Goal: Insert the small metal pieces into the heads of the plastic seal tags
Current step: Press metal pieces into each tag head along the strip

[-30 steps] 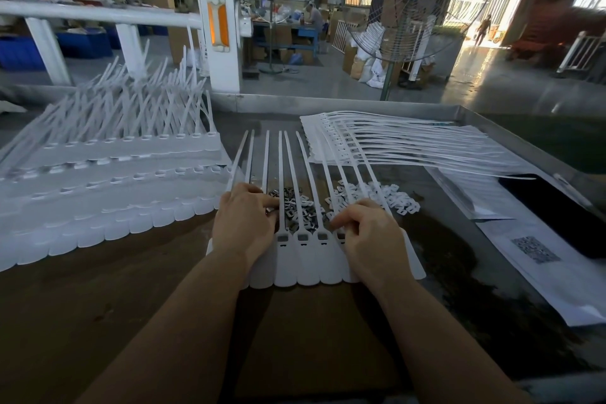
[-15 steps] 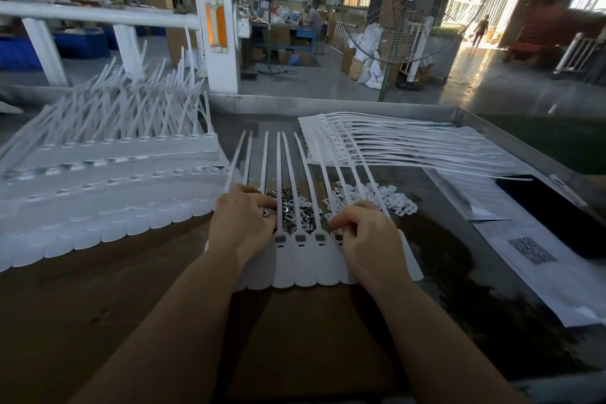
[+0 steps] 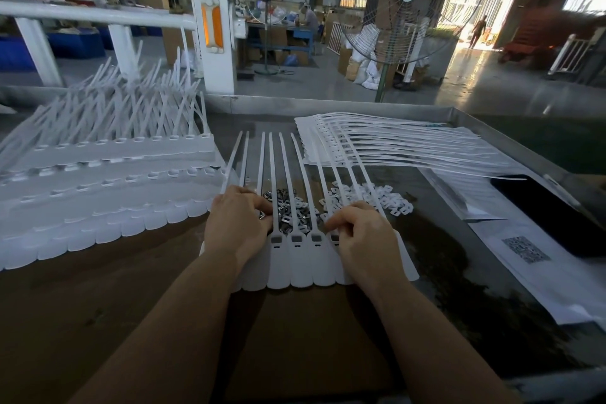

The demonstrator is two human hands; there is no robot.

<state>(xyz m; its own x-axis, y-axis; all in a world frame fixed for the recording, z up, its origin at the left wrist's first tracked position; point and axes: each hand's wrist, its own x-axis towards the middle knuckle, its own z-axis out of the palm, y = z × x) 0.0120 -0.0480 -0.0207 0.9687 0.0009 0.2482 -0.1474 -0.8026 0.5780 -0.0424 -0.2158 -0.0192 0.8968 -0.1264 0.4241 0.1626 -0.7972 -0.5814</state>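
Note:
A joined row of white plastic seal tags [image 3: 296, 267] lies flat in front of me, straps pointing away. Three heads between my hands show dark inserts. My left hand [image 3: 237, 223] rests on the row's left end, fingers curled over the straps beside the pile of small metal pieces [image 3: 288, 211]. My right hand [image 3: 364, 236] covers the right end. Its thumb and forefinger pinch together at a tag head [image 3: 334, 237]; what they pinch is too small to make out.
Stacked rows of tags [image 3: 98, 180] fill the left of the table, and another sheaf of tags [image 3: 393, 147] lies at the back right. Small white plastic pieces [image 3: 380, 198], papers with a printed code [image 3: 524, 249] and a black slab [image 3: 554, 216] lie on the right.
Both hands stay on the tag row. The right fingertips have shifted only slightly at the tag head, and the view has drifted a little.

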